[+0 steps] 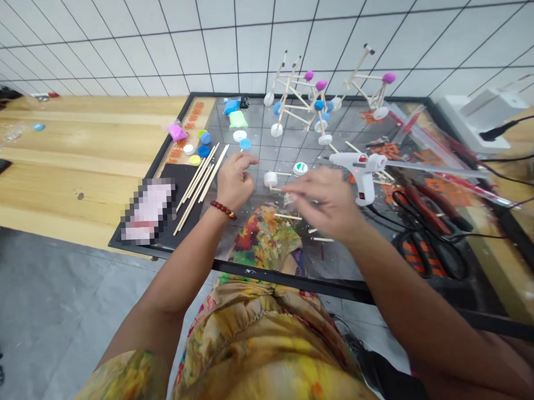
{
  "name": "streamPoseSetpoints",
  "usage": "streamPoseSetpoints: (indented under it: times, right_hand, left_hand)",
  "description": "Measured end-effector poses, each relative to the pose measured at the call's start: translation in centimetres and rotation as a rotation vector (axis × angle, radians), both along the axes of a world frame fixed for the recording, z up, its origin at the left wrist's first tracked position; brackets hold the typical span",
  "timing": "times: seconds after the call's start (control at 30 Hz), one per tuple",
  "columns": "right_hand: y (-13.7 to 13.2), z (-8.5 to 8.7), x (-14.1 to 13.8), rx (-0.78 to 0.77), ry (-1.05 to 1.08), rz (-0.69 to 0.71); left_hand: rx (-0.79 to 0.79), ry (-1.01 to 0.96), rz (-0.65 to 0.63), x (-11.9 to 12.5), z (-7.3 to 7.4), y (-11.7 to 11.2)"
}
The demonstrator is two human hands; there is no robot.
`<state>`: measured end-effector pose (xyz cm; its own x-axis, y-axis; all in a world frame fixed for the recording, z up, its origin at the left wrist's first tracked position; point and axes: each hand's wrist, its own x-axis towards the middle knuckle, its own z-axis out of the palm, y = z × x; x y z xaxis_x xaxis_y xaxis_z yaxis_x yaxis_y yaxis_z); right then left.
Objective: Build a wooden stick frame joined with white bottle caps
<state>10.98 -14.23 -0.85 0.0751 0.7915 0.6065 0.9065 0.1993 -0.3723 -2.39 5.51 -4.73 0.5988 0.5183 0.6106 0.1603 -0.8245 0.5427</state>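
Observation:
My left hand (236, 180), with a beaded bracelet on its wrist, hovers over the glass-like tabletop. Its fingers are loosely curled, thumb and index apart, and nothing shows between them. Just beyond it lies a light blue bottle cap (245, 144). My right hand (326, 200) reaches in from the right, fingers stretched and thumb apart. Its fingertips are close to a white bottle cap (270, 178) with thin wooden sticks by it. A small clear piece (289, 201) sits at the fingertips; whether they touch it I cannot tell. A white-and-green round cap (300, 168) lies behind.
A glue gun (358, 171) stands right of my right hand, its cord running past pliers (430, 204) and scissors (422, 255). Stick-and-cap models (295, 98) stand at the back. Wooden chopsticks (199, 185) and a blurred phone-like object (148, 211) lie left.

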Motion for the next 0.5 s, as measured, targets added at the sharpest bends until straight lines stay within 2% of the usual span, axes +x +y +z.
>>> streamPoseSetpoints:
  times: [0.07,0.17,0.37,0.5]
  right_hand:
    - [-0.4,0.0,1.5,0.147,0.108,-0.157]
    - [-0.8,-0.3,3.1,0.195,0.184,-0.276]
    - [-0.8,-0.8,3.1,0.108,0.146,-0.323]
    - [-0.9,-0.8,2.5,-0.1,0.113,-0.246]
  left_hand:
    - [0.001,-0.016,0.005,0.0,0.0,0.0]
    - [0.005,-0.015,0.008,0.1,0.0,-0.2]
    - [0.004,-0.008,0.01,0.1,0.1,-0.5]
    - [-0.016,-0.01,0.02,0.0,0.3,-0.5]
